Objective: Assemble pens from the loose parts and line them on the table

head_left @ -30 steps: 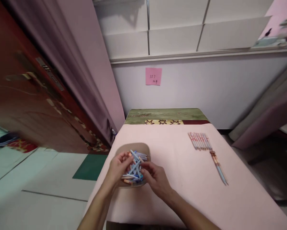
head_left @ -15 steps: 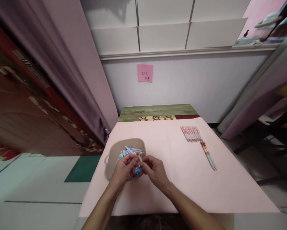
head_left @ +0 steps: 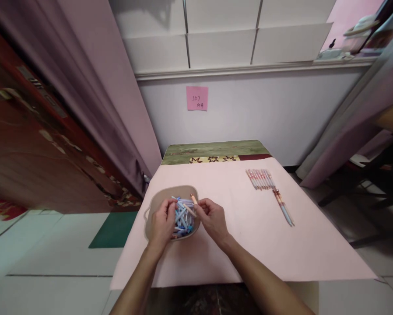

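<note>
A tan bowl [head_left: 157,199] holds several blue and white pens [head_left: 182,217] on the pink-covered table [head_left: 249,245]. My left hand [head_left: 162,223] rests in the bowl with its fingers curled into the pile of pens. My right hand [head_left: 211,217] is at the bowl's right rim, pinching one pen with an orange end [head_left: 193,199] that points up and away. A row of assembled pens [head_left: 260,178] lies at the table's far right, with two more pens [head_left: 283,208] lying end to end below it.
A dark red door [head_left: 26,144] and a mauve curtain [head_left: 94,87] stand to the left. A pink sticky note [head_left: 197,98] is on the white wall behind the table. A green mat [head_left: 114,229] lies on the floor. Dark chair legs [head_left: 363,192] stand at right.
My right hand has drawn apart from the left and lifted an orange-ended pen above the bowl's rim. The view has shifted slightly.
</note>
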{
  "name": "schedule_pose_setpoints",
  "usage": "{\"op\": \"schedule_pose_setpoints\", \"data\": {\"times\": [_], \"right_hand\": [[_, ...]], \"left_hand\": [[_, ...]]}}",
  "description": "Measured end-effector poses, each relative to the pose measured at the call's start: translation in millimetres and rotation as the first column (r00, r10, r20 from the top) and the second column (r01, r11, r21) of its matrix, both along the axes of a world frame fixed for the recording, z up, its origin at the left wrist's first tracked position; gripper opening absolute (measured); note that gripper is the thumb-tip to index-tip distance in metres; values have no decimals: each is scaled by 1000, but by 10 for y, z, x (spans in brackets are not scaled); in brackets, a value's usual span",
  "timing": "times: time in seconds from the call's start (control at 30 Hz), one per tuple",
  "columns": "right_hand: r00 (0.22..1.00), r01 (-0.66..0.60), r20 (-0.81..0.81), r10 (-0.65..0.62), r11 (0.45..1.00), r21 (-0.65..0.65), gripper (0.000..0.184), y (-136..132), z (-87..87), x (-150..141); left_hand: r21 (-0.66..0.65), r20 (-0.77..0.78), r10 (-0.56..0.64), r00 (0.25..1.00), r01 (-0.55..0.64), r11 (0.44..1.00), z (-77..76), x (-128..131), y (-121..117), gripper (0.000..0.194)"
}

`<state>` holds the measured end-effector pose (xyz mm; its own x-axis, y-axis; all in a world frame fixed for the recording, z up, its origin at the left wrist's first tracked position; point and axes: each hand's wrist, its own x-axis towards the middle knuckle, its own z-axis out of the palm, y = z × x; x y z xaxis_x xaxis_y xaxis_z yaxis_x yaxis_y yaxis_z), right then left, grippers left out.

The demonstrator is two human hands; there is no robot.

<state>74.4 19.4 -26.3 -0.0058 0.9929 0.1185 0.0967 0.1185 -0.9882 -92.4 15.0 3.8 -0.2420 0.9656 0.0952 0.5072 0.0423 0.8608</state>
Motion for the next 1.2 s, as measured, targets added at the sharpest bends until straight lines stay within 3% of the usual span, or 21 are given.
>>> {"op": "schedule_pose_setpoints", "data": {"times": [0.1,0.17,0.23,0.3,0.37,0.43,0.5,0.57,0.8,1.03,1.2], "right_hand": [[979,-78,190,68,996,45,28,146,31,-64],[963,-52,266,30,996,77,29,213,25,39],[947,55,308,-87,992,111,30,236,-17,325],[889,184,404,-217,976,119,32,203,-91,787],[726,384,585,-362,919,92,33,116,-184,1349],[487,595,767,-418,801,59,35,-4,-276,1894],[325,699,885,-333,715,12,38,-122,-352,2315],[266,722,937,-227,690,-38,40,-205,-405,2561],[253,660,961,-115,746,-85,37,-208,-463,2572],[206,655,977,-48,748,-101,34,-96,-486,2542],[189,640,982,-24,762,-104,36,-115,-366,2461]], "left_hand": [[24,3,112,994,-112,993,-29,-110,11,27],[7,44,130,991,-131,991,-74,-196,-13,26],[-49,128,106,986,-101,994,-132,-253,-59,26],[-127,241,78,967,-48,991,-192,-278,-106,28],[-180,328,67,942,-8,984,-237,-281,-129,28],[-197,356,61,933,11,980,-250,-266,-122,28],[-203,344,51,938,22,979,-227,-228,-96,29],[-220,327,42,944,33,975,-180,-165,-72,31],[-210,229,8,973,41,977,-80,2,-87,31],[-195,217,14,976,30,980,-54,12,-108,32],[-170,178,-2,984,33,985,14,42,-132,34]]}}
